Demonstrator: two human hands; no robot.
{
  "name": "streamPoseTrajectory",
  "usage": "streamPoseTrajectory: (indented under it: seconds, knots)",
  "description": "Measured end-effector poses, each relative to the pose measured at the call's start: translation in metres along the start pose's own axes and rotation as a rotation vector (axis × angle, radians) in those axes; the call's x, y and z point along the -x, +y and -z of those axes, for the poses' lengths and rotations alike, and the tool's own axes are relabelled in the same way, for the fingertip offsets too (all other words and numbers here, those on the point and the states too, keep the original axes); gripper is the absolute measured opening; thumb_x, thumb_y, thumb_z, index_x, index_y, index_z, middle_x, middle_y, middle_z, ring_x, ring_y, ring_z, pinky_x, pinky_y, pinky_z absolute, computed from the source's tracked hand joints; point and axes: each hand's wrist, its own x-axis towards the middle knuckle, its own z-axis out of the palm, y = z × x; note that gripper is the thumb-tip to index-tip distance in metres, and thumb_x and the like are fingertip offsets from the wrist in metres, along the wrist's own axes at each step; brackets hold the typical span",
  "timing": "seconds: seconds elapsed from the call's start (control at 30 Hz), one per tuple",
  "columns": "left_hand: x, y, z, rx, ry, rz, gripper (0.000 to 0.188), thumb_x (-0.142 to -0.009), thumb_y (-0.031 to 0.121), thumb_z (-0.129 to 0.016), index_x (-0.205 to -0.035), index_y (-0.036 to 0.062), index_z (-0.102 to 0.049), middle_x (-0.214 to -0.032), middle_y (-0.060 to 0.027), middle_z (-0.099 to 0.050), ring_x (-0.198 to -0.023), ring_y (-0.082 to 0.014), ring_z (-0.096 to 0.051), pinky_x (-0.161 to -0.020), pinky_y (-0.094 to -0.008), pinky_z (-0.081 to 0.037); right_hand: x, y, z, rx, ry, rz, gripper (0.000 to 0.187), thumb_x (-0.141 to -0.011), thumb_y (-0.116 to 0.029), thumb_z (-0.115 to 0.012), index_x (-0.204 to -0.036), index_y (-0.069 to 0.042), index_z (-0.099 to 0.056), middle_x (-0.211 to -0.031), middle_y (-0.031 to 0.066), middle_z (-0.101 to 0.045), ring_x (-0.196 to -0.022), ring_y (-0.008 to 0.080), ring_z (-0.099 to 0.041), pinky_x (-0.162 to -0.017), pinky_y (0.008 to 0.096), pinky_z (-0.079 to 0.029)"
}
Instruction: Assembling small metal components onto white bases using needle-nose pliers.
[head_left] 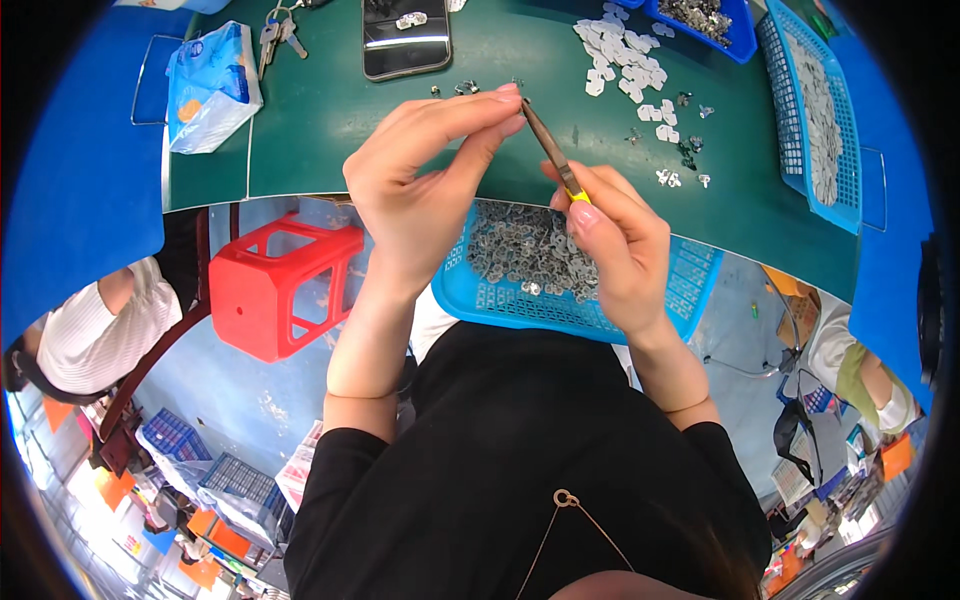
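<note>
Over the green table (330,140), my left hand (412,185) is closed in a pinch, thumb against forefinger. Whatever sits between those fingertips is too small to name. My right hand (625,240) grips narrow-jawed pliers (548,142) with a yellow handle, mostly hidden in the palm. Their tip meets or nearly meets my left fingertips. Below my hands, a blue plastic basket (575,322) rests at my lap, holding many small metal pieces (530,250). A few tiny metal parts (467,88) lie just beyond my left hand. Flat whitish pieces (625,60) are spread to the right.
A phone (407,45), keys (283,38) and a tissue pack (212,88) lie at the left and back. Another blue basket (790,125) of flat pieces stands at the right, a dark-blue bin (735,40) at the back. A red stool (265,300) is on the floor; people sit on both sides.
</note>
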Motion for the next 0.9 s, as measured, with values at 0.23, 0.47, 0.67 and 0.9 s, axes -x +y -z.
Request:
streamPoseTrajectory:
  seconds: [0.23,0.47,0.67,0.9]
  knots:
    - [-0.002,-0.002,0.002,-0.099,-0.037,-0.116,0.018,-0.067,-0.004,-0.07,-0.083,0.0039,-0.069,-0.085,-0.0068,-0.069,-0.075,-0.0179,-0.065,-0.068,-0.0255,-0.048,0.0,0.0,0.001,0.034,0.024,-0.031,0.032,-0.087,-0.008,-0.047,-0.114,0.006,-0.056,-0.089,0.0057,-0.055,-0.066,0.0037,-0.042,-0.052,0.0157,-0.032]
    - [0.001,0.002,0.0,-0.059,-0.057,-0.009,0.014,-0.071,0.0,-0.07,-0.085,0.0034,-0.069,-0.086,-0.0068,-0.069,-0.076,-0.0157,-0.065,-0.067,-0.0238,-0.047,0.001,0.001,0.001,0.115,0.032,-0.037,0.031,-0.089,-0.007,-0.046,-0.115,0.006,-0.056,-0.09,0.0054,-0.055,-0.066,0.0038,-0.042,-0.052,0.0157,-0.033]
    - [0.001,0.013,0.001,0.419,-0.077,0.647,0.016,-0.08,0.008,-0.066,-0.094,0.0002,-0.064,-0.091,-0.0109,-0.067,-0.082,-0.0156,-0.064,-0.069,-0.0226,-0.049,0.003,0.007,0.0,0.222,0.065,0.092,0.031,-0.089,-0.006,-0.046,-0.116,0.006,-0.054,-0.101,0.0095,-0.058,-0.074,0.0078,-0.047,-0.063,0.0183,-0.038]
    - [0.004,0.012,-0.002,0.67,-0.051,0.83,0.017,-0.08,0.013,-0.068,-0.09,-0.0003,-0.066,-0.086,-0.0082,-0.068,-0.081,-0.0117,-0.063,-0.067,-0.0217,-0.047,0.005,0.005,0.001,0.223,0.06,0.083,0.032,-0.088,-0.006,-0.047,-0.117,0.006,-0.054,-0.098,0.0093,-0.058,-0.073,0.0073,-0.046,-0.062,0.0182,-0.037]
